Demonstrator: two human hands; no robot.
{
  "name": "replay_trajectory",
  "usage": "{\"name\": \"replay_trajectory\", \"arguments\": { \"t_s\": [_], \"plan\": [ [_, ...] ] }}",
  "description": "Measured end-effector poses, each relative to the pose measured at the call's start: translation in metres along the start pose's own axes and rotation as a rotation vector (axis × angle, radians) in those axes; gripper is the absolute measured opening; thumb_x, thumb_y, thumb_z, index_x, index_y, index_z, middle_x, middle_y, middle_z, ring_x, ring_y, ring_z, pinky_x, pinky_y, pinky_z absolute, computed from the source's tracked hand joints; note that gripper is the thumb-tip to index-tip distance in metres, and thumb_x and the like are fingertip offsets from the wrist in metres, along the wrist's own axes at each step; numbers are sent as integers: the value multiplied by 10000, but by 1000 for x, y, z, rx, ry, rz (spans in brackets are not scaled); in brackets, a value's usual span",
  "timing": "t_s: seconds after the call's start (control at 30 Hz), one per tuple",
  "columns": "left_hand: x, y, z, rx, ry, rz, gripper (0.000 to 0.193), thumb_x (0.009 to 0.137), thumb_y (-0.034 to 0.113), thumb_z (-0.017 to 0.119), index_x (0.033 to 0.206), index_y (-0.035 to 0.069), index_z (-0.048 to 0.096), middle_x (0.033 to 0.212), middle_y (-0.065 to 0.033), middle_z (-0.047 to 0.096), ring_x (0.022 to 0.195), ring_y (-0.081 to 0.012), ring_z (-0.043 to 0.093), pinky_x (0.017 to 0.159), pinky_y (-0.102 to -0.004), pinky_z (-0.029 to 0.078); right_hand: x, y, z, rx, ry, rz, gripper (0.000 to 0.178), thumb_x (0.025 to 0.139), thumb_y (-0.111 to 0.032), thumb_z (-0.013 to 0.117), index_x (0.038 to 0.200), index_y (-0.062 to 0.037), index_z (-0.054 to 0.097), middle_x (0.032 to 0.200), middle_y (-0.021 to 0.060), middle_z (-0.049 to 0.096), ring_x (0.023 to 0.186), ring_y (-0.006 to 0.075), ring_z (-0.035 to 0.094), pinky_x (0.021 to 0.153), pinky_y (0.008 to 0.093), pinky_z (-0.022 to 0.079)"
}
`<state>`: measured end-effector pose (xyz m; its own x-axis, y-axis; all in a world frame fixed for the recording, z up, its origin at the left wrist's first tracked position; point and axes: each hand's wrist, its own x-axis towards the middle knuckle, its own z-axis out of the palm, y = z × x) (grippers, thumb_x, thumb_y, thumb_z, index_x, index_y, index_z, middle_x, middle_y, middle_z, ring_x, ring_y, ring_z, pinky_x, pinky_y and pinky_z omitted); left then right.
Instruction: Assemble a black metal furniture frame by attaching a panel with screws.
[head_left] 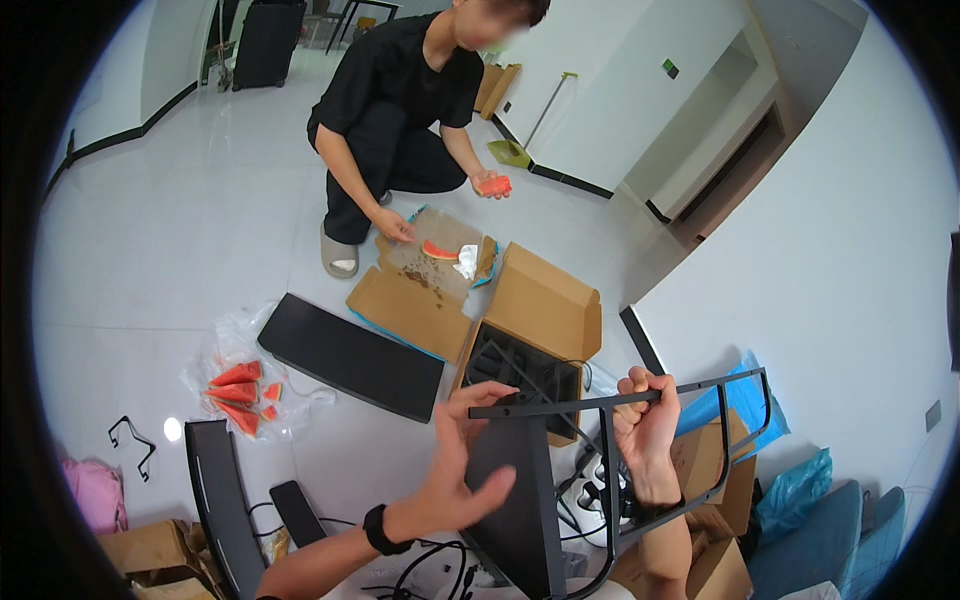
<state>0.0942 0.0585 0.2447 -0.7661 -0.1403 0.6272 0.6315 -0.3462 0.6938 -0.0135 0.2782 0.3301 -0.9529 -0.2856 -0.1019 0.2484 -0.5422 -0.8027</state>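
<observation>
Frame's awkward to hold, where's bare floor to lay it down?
Bare floor lies left of the long black panel, beyond the watermelon slices on plastic. Crowded: around the open cardboard box, the cables under the left hand, and boxes beside the right hand.

You've got one view only, head cam w/ wide fisheye, looking steeply down and fwd. Your hands (560, 440) sit close at the near edge; the white floor (180, 230) stretches to the far rooms, edges bending toward the rim.
</observation>
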Motion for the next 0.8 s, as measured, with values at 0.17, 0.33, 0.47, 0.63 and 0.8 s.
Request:
{"name": "replay_trajectory", "arguments": {
  "t_s": [0.17, 0.33, 0.47, 0.63, 0.8],
  "plan": [
    [32, -18, -11, -19, -71, -80, 351, 901, 17, 580, 1227, 12, 449, 1170, -121, 552, 1125, -201, 551, 1020, -347, 410, 0, -3, -4, 9, 12, 40, 201, 898, -228, 435, 721, -144, 395, 565, -53, 254, 427, 64, 178, 376, 234, 155],
    [31, -40, -19, 235, -103, -76, 158, 1011, 106, 465, 1002, -4, 578, 899, -67, 616, 787, -149, 575, 711, -268, 458, -4, -14, -5, 161, -15, 128, 207, 897, -212, 438, 714, -125, 395, 578, -43, 266, 424, 64, 188, 369, 232, 165],
    [37, -44, -20, 154, -116, -144, 307, 1065, 245, 407, 962, -1, 560, 844, -47, 602, 718, -110, 545, 668, -242, 440, -2, -25, -1, 229, -31, 185, 203, 887, -198, 449, 711, -120, 388, 576, -46, 249, 428, 60, 183, 367, 234, 166],
    [32, -50, -11, 274, -41, -72, 224, 1057, 188, 430, 998, 7, 546, 843, -50, 599, 713, -101, 547, 665, -243, 451, 16, -21, 0, 116, -36, 198, 183, 874, -183, 447, 710, -124, 391, 580, -51, 227, 437, 59, 168, 377, 240, 154],
    [27, -56, 5, 110, 92, -1, 322, 968, -38, 481, 1278, 48, 468, 899, -102, 625, 776, -190, 624, 716, -293, 488, 15, -12, -1, 89, -10, 161, 192, 875, -196, 444, 704, -129, 389, 587, -42, 233, 444, 71, 173, 386, 242, 153]
  ]
}}
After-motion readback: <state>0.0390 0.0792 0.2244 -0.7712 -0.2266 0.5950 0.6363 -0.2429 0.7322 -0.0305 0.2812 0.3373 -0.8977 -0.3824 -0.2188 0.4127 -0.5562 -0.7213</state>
